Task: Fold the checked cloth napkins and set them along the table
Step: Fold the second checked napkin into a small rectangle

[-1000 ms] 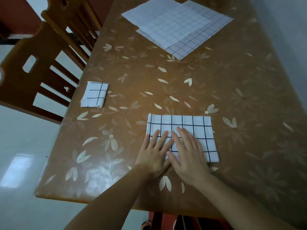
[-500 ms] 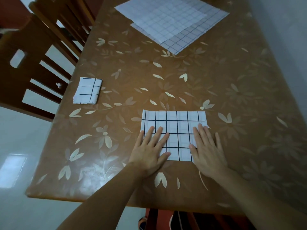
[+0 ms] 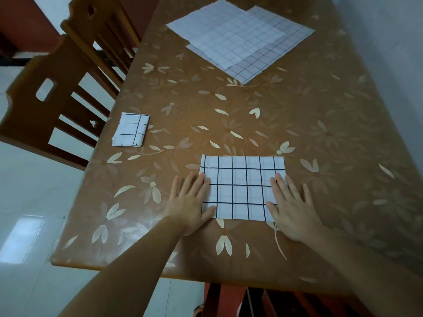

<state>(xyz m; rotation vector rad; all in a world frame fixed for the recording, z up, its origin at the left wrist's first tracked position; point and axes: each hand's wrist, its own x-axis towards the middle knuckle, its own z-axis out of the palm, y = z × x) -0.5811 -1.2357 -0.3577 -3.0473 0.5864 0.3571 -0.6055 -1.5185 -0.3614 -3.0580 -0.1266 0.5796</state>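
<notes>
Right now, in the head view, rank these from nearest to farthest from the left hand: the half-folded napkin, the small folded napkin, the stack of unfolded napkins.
1. Half-folded napkin: under the left hand's fingers, directly in front.
2. Small folded napkin: by the table's left edge, beside the chair.
3. Stack of unfolded napkins: at the far end.

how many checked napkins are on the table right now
4: a half-folded napkin under both hands, a small folded napkin by the left edge, and two unfolded napkins overlapping at the far end; more could hide beneath.
</notes>
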